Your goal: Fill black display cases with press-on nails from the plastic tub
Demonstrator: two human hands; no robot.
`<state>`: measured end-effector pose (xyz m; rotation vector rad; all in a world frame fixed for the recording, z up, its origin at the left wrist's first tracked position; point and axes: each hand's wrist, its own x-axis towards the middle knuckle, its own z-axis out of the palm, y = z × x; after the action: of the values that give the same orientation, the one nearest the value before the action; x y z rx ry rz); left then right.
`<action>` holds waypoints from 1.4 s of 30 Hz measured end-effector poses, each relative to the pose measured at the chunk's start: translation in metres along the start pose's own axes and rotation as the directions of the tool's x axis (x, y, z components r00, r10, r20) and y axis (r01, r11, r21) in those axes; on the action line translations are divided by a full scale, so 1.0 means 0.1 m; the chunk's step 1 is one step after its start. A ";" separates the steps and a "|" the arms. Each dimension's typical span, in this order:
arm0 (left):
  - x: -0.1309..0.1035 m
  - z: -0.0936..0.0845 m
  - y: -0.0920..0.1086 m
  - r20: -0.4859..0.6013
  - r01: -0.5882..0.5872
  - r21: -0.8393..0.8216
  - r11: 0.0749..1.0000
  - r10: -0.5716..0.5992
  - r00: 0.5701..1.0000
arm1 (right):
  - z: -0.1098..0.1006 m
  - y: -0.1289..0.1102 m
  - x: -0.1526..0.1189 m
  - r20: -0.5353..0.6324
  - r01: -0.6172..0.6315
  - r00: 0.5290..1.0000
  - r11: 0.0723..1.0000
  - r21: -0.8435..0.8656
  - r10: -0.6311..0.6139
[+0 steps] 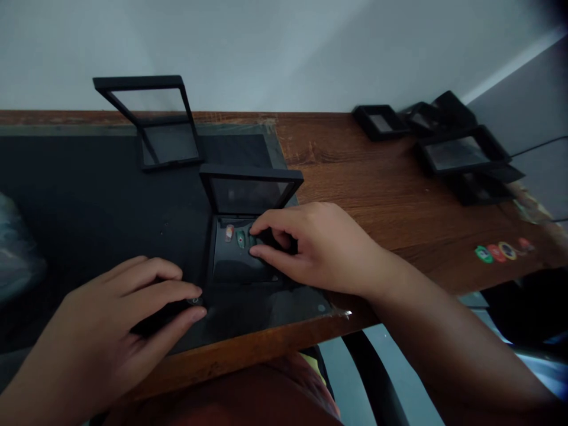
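An opened black frame case [239,269] lies on the dark mat, its windowed lid tilted up at the back. Inside it, a small reddish-white piece [229,233] and a green piece [240,239] lie side by side. My right hand [306,245] reaches into the case from the right, thumb and index finger closed round another small green piece [252,240]. To the left of the case, my left hand [146,307] pinches a small dark round item [194,301] between thumb and index finger, just above the mat.
Another opened black frame [171,145] stands behind, near the wall. Several black frames [461,154] are piled at the back right. Small coloured round pieces [496,253] lie near the right table edge. A clear plastic bag [18,254] sits at the far left.
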<state>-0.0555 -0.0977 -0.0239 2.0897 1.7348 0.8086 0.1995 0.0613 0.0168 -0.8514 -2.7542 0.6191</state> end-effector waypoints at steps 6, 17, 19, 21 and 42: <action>-0.03 -0.03 -0.04 0.084 -0.157 0.175 0.972 0.144 0.986 | -0.03 -0.02 0.00 0.008 -0.011 1.000 1.000 0.015 0.010; 0.05 -0.07 0.09 -0.045 -0.058 0.033 0.998 0.060 0.997 | -0.03 -0.03 -0.05 -0.046 0.157 0.987 0.983 0.093 -0.154; 0.05 -0.06 0.11 -0.086 -0.039 -0.032 0.999 0.037 0.996 | -0.02 -0.04 -0.06 -0.056 0.225 0.974 0.965 0.137 -0.219; 0.05 -0.05 0.12 -0.112 -0.027 -0.131 0.991 0.012 0.994 | -0.02 -0.06 -0.07 -0.064 0.280 0.960 0.945 0.169 -0.273; 0.24 0.15 0.80 0.165 0.197 -0.980 0.021 -0.463 0.871 | -0.05 -0.09 -0.13 -0.333 0.529 0.833 0.812 0.246 -0.442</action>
<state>0.0202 -0.0902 0.0149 0.5690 0.9932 1.4789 0.2071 0.0488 0.0244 -0.1137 -2.3802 0.7618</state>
